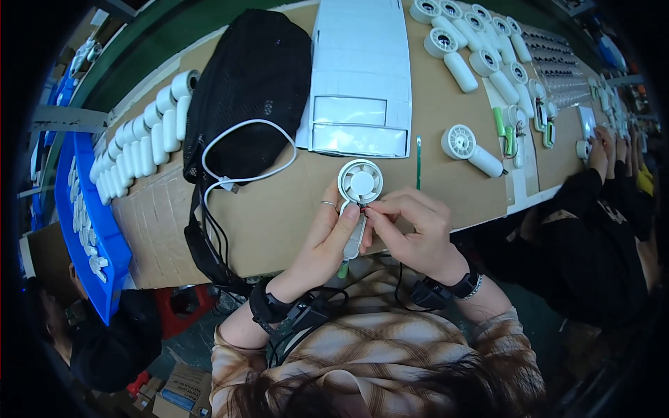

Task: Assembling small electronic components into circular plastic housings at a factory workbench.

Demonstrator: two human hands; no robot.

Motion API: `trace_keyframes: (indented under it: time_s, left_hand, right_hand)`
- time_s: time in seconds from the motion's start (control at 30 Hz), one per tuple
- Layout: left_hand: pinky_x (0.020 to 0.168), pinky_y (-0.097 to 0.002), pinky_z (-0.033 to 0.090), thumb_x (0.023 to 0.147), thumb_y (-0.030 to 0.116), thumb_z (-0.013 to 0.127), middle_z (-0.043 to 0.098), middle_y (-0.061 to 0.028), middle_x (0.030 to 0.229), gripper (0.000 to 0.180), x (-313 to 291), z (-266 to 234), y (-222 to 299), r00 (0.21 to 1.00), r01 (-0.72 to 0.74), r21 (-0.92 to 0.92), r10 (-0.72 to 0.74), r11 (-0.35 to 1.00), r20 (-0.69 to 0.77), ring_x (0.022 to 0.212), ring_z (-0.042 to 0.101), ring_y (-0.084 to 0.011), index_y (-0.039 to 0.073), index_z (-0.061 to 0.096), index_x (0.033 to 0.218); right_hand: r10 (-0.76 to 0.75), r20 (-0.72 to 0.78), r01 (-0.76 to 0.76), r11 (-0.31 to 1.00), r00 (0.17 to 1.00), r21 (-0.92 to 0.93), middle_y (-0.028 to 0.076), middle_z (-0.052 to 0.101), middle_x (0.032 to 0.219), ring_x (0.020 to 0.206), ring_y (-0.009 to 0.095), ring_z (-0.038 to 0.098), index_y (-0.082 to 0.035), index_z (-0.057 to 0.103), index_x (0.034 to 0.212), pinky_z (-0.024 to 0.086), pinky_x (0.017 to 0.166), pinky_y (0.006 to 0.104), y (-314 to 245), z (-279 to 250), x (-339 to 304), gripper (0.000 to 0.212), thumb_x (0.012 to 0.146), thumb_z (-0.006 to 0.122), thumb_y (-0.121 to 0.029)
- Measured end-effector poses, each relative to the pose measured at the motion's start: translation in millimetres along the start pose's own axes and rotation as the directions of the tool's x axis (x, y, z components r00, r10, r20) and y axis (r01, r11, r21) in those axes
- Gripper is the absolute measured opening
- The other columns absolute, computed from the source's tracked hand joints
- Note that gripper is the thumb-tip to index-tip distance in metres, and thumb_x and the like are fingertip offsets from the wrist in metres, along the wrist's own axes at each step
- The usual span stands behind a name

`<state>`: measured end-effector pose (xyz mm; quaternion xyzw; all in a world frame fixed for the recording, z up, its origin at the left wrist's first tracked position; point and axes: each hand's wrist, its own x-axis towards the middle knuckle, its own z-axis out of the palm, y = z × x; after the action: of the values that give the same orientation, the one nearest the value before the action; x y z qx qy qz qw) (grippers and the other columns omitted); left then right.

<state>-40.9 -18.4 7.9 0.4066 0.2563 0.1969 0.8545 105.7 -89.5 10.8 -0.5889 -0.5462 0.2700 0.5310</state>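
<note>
A white handheld fan [361,184] is held upright above the table's near edge, its round bladed head pointing away from me. My left hand [322,241] is closed around its neck and handle, thumb on top. The handle's hollow inside faces up, and a green piece [343,270] shows at its lower end. At the neck, the thumb and forefinger of my right hand [418,226] are pinched on thin red and dark wires [363,207]; their exact grip is partly hidden. Beyond my right hand lies a thin green stick [419,162].
White fans [458,142] lie across the back right, and more stand in rows [159,132] at left. A black bag [251,83] with a white cable [282,167] lies beside a white box [359,70]. A blue tray [115,268] holds white parts. Other people's hands [601,150] work at right.
</note>
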Motion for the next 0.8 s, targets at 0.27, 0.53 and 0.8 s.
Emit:
trace_keyframes:
  time_s: [0.27,0.53,0.8]
  left_hand:
    - [0.059,-0.0215,0.043,0.1,0.017,0.038,0.051,-0.0041,0.095,0.043,4.7,-3.2,-8.9,0.996,0.08,0.047,-0.081,0.996,0.035,0.068,0.049,-0.0073,0.004,0.024,0.139]
    - [0.052,-0.0215,0.041,0.097,0.014,0.039,0.052,-0.0036,0.087,0.041,3.3,-12.2,-1.6,0.976,0.217,0.034,-0.217,0.976,0.013,0.061,0.049,-0.0074,0.004,0.03,0.135]
    - [0.051,-0.0196,0.041,0.095,0.012,0.039,0.055,-0.0038,0.088,0.044,-0.6,-14.9,15.5,0.956,0.292,0.051,-0.292,0.955,-0.007,0.058,0.048,-0.0063,0.005,0.032,0.137]
  right_hand:
    - [-0.056,0.011,0.057,0.986,0.998,-0.155,0.012,0.064,0.082,0.065,0.016,0.065,0.002,0.066,0.09,0.051,0.053,0.0255,2.0,-3.9,-7.3,0.014,0.077,0.064,0.008]
    - [-0.082,0.196,0.156,0.905,0.977,-0.397,0.011,0.063,0.094,0.079,0.023,0.062,-0.001,0.067,0.099,0.051,0.067,0.0307,16.0,-55.0,5.9,0.028,0.072,0.063,0.008]
    - [-0.03,0.58,0.479,0.598,0.814,-0.642,0.011,0.06,0.107,0.087,0.022,0.06,0.003,0.062,0.098,0.051,0.069,0.0305,17.8,-74.5,26.8,0.03,0.069,0.059,-0.001]
